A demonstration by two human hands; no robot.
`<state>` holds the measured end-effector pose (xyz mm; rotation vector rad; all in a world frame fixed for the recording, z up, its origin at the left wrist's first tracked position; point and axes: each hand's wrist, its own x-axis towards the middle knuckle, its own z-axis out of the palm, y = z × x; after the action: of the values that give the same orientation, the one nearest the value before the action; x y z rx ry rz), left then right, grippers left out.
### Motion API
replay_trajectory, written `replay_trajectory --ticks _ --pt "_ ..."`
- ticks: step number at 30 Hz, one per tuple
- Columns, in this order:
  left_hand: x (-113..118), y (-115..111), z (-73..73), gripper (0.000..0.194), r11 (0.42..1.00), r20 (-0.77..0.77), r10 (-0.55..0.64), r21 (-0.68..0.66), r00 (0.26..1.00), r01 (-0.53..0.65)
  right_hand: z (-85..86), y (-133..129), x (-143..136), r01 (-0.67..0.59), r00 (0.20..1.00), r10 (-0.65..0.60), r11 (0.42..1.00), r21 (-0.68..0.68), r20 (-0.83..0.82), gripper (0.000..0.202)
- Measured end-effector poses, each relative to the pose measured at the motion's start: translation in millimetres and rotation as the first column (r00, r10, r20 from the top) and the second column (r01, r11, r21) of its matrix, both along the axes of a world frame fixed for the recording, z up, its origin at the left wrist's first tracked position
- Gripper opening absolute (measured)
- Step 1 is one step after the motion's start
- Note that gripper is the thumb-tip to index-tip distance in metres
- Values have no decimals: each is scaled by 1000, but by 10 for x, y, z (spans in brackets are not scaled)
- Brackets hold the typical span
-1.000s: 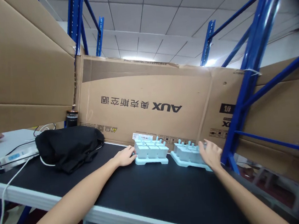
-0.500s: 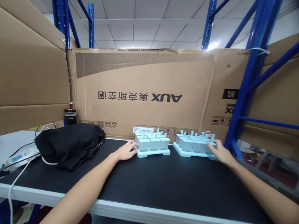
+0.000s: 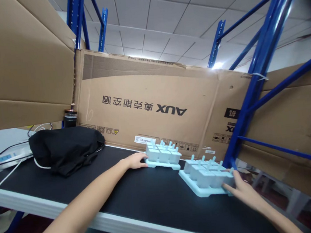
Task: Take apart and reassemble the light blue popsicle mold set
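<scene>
Two light-blue ice pop molds with several upright stick handles sit on the black tabletop. My left hand (image 3: 136,160) grips the left end of the smaller-looking left ice pop mold (image 3: 163,155), thumb at its base and fingers behind the edge. At the right, my right hand (image 3: 241,189) holds the right end of the other ice pop mold (image 3: 207,176), with the thumb low on the near side and fingers partly hidden behind it. This right mold stands at an angle, nearer to me than the left one, with a narrow gap between them.
A cardboard panel (image 3: 141,84) stands along the back edge. On the left lie a bunched black cloth (image 3: 64,148), a white power strip (image 3: 8,158) with cables, and a dark jar (image 3: 70,118). A blue rack post (image 3: 251,80) rises at the right.
My right hand has brought the right mold nearer to me and turned it. The left mold has turned slightly, my left hand still at its end. The camera view has tilted.
</scene>
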<state>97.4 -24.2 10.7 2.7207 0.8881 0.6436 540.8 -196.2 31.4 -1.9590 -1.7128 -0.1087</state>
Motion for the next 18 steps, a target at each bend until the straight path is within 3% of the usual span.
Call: replay_trajectory --ticks 7,12,18 --pt "995 45 -3 51 1000 -58 -6 -30 998 4 20 -16 -246 116 992 -114 993 -38 52 77" --pt "1184 -56 10 45 988 -104 150 -29 983 -154 -20 8 -181 192 979 -190 981 -27 68 88" --pt "1325 -136 -6 45 984 -124 169 -28 978 -174 -83 6 -179 251 967 -250 968 -6 54 94"
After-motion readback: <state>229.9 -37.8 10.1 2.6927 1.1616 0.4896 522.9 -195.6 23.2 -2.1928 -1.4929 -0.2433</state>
